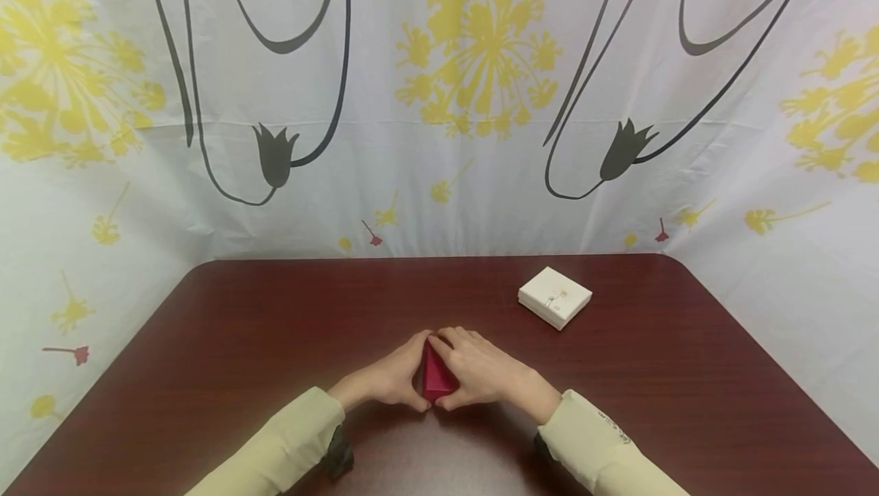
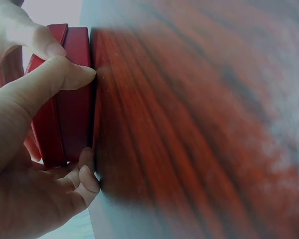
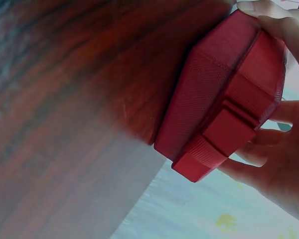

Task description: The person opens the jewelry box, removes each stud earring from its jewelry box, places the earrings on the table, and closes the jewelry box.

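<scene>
A small red gift box (image 1: pixel 438 379) stands on the table between both hands. In the right wrist view its lid carries a ribbon band with a flat bow (image 3: pixel 229 132). My left hand (image 1: pixel 393 380) holds the box from the left, its thumb along the near side and its fingers at the far end. From the right, my right hand (image 1: pixel 486 374) grips it, with the thumb at a near corner and curled fingers reaching across the lid. Seen from the left wrist, the lid sits on the darker base (image 2: pixel 75 114). The hands cover much of the box in the head view.
A white flat box (image 1: pixel 555 297) with a small printed drawing lies farther back, right of the hands. The dark reddish wooden table (image 1: pixel 288 313) has rounded back corners. Behind it hangs a white curtain (image 1: pixel 384 99) with yellow and grey flowers.
</scene>
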Demonstrator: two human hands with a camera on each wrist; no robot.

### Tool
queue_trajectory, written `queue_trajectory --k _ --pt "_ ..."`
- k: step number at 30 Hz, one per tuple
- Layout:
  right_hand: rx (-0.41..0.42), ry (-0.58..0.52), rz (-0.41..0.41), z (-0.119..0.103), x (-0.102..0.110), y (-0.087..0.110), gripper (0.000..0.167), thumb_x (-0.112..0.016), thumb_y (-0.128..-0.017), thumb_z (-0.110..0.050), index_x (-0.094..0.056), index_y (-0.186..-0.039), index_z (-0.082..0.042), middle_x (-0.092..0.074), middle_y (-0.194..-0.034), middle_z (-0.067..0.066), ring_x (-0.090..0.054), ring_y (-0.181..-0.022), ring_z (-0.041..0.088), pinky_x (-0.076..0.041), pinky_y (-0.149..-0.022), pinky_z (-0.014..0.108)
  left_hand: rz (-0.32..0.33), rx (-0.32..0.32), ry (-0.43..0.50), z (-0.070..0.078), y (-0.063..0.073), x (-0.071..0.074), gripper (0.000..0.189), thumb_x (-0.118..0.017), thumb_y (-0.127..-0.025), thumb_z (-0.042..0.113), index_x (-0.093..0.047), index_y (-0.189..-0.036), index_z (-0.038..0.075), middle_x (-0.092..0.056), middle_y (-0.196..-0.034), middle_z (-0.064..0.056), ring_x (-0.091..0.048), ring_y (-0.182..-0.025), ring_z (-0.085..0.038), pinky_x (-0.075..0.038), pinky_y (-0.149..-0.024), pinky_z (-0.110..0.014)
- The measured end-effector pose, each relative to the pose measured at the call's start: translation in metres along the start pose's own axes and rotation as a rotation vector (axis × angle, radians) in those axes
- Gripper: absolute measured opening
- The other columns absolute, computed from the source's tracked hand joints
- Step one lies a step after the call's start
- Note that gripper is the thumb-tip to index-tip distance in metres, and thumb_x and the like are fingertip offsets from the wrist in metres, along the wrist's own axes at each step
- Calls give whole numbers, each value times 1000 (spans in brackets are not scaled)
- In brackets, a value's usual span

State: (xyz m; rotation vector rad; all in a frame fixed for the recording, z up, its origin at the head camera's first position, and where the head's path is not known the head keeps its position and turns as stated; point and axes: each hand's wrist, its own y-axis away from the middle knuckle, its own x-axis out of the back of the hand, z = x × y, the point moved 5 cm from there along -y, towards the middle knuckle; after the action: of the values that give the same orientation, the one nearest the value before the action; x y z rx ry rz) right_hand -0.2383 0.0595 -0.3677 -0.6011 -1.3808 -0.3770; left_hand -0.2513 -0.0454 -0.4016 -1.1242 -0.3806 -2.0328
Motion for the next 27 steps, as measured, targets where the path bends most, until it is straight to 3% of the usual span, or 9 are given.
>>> queue_trajectory --k 19,27 --pt "9 18 53 0 0 3 83 -70 -61 -50 -49 -122 2 -48 -112 11 -47 -98 20 -45 -81 35 -5 8 7 0 0 0 93 -80 -53 8 -24 -126 -7 -39 -120 -17 -43 -111 -24 -36 -96 -36" --pt "-50 -21 -33 7 2 6 85 -70 -63 -54 -46 -126 -2 -49 -116 11 -47 -103 22 -44 -84 38 -23 23 18 0 0 0 93 -81 -55 9 -24 -126 -7 -39 -119 -14 -42 -112 -24 -36 -96 -36"
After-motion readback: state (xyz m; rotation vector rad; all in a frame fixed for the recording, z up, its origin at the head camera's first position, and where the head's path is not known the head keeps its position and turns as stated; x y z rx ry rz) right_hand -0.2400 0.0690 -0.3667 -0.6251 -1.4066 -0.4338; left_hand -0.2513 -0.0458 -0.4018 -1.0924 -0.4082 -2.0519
